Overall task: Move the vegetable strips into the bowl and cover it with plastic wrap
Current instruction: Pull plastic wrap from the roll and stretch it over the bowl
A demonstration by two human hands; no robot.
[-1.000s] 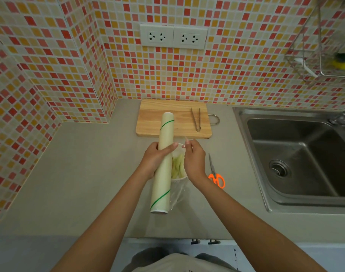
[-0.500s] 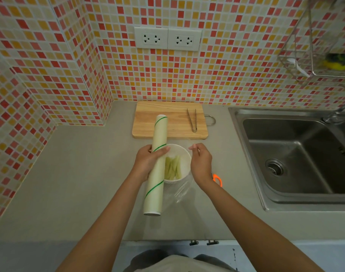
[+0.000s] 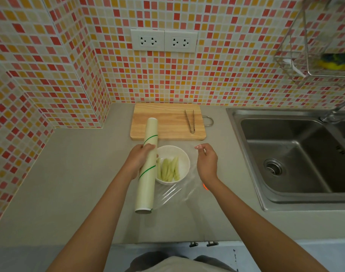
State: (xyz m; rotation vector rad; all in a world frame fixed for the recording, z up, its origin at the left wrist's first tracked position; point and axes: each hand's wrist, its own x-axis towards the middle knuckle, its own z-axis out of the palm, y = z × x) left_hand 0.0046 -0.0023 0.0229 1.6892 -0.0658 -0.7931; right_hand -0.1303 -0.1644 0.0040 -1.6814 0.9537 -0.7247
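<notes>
Over the bowl (image 3: 172, 163) holding the strips (image 3: 168, 169), the left hand (image 3: 141, 160) gripped the roll (image 3: 148, 165) while the right hand (image 3: 206, 163) pinched the wrap (image 3: 175, 193), which, judging by its wrinkles, might cling to itself if tension slackened.

Pale green vegetable strips (image 3: 168, 169) lie side by side in the round white bowl (image 3: 184, 160). A sheet of clear plastic wrap (image 3: 175, 195) stretches from the cream, green-striped roll (image 3: 147, 173) across the bowl, wrinkled at its near edge.
</notes>
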